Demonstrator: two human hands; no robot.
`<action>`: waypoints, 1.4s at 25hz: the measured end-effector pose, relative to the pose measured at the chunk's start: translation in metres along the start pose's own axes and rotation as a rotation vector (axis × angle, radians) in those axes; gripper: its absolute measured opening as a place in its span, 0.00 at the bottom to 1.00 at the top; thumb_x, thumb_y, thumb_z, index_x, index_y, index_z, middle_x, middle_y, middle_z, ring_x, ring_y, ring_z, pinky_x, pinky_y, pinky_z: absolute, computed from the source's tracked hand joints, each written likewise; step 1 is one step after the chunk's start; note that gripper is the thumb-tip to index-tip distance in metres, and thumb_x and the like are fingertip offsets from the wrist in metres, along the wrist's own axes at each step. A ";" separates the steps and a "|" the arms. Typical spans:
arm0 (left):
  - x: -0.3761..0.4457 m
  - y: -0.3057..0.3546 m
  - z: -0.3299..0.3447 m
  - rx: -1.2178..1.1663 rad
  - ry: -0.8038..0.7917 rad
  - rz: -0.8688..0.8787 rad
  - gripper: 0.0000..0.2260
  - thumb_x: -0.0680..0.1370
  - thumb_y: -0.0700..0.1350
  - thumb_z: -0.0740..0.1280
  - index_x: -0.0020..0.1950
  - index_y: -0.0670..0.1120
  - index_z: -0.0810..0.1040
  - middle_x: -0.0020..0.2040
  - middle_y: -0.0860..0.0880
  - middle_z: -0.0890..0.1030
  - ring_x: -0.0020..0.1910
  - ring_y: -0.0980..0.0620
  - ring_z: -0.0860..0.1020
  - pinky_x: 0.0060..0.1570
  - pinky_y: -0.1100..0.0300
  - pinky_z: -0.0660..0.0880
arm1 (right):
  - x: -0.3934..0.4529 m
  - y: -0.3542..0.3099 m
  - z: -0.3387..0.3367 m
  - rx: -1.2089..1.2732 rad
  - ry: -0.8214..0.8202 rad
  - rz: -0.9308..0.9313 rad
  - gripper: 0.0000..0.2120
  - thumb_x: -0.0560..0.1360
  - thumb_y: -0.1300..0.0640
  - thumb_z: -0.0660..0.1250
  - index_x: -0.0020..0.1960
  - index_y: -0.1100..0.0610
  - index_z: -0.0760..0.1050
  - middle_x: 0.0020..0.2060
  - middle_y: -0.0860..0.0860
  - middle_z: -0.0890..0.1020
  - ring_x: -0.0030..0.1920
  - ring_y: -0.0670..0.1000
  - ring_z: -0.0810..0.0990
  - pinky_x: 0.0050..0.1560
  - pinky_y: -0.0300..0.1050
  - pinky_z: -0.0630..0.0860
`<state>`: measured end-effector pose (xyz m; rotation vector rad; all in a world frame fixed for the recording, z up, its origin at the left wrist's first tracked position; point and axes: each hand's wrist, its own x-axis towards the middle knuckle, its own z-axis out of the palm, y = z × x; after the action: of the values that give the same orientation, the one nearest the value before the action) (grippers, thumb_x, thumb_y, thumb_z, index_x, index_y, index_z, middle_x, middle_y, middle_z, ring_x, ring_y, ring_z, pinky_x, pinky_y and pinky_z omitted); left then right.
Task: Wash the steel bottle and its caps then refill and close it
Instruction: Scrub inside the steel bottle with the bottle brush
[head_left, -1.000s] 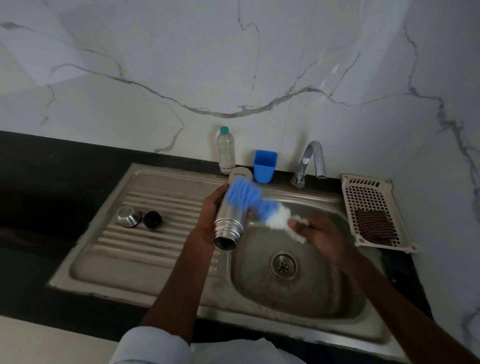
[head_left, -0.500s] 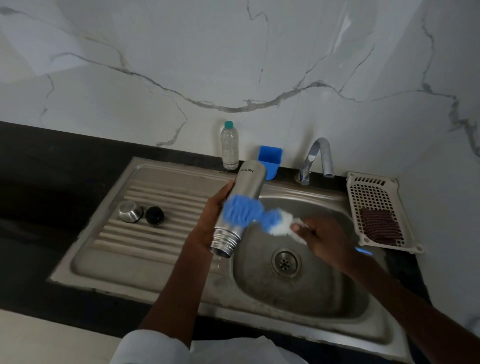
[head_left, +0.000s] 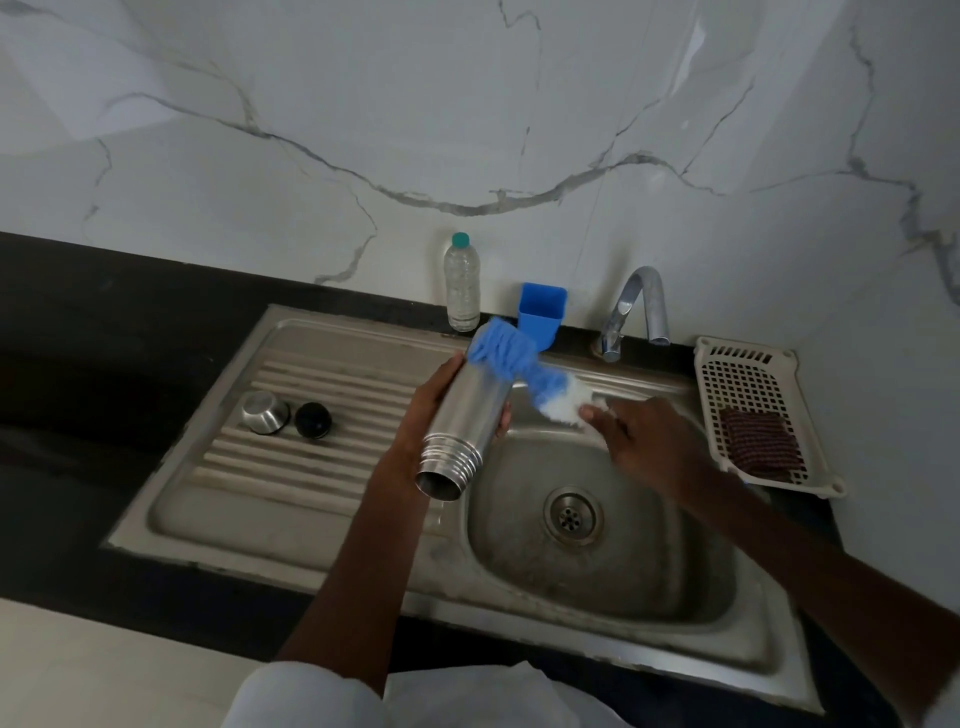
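My left hand (head_left: 423, 415) grips the steel bottle (head_left: 462, 426), which is tilted with its open threaded mouth toward me, above the left rim of the sink bowl (head_left: 623, 587). My right hand (head_left: 641, 441) holds a blue and white bristle brush (head_left: 519, 364) by its white end. The blue bristles lie against the bottle's far end. A steel cap (head_left: 264, 412) and a black inner cap (head_left: 312, 420) rest side by side on the ribbed drainboard (head_left: 291, 467).
A clear plastic bottle (head_left: 462, 283) with a teal cap, a blue holder (head_left: 541, 312) and the tap (head_left: 636, 312) stand along the back edge. A cream perforated tray (head_left: 748, 384) with a maroon scrub pad (head_left: 759, 451) sits right of the sink. Black counter surrounds the sink.
The brush has slid up the bottle from near its middle to its far end. My left hand keeps the same grip and the caps have not moved.
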<state>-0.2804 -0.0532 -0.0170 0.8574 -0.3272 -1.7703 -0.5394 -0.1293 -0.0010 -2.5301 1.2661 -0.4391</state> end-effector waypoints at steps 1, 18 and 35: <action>-0.002 0.001 0.002 0.003 0.011 0.019 0.19 0.85 0.55 0.64 0.58 0.39 0.83 0.46 0.41 0.84 0.38 0.48 0.86 0.38 0.57 0.83 | -0.007 0.000 0.003 0.009 -0.036 -0.087 0.23 0.83 0.38 0.56 0.33 0.46 0.70 0.22 0.42 0.69 0.23 0.39 0.69 0.28 0.32 0.64; -0.003 -0.007 0.000 -0.114 -0.082 -0.015 0.30 0.83 0.56 0.66 0.74 0.34 0.73 0.63 0.33 0.78 0.56 0.39 0.82 0.58 0.48 0.81 | 0.011 -0.003 -0.009 0.124 0.109 0.141 0.26 0.82 0.36 0.53 0.35 0.51 0.75 0.26 0.46 0.76 0.27 0.42 0.76 0.30 0.36 0.68; 0.005 -0.002 0.011 0.234 0.170 0.103 0.30 0.83 0.66 0.60 0.67 0.40 0.77 0.53 0.40 0.85 0.49 0.42 0.85 0.51 0.47 0.84 | -0.017 0.003 -0.015 0.122 -0.054 -0.240 0.16 0.83 0.40 0.59 0.39 0.43 0.74 0.24 0.38 0.70 0.24 0.37 0.72 0.28 0.28 0.64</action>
<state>-0.2903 -0.0588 -0.0128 1.1300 -0.4639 -1.5714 -0.5571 -0.1190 0.0087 -2.5790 0.8910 -0.4793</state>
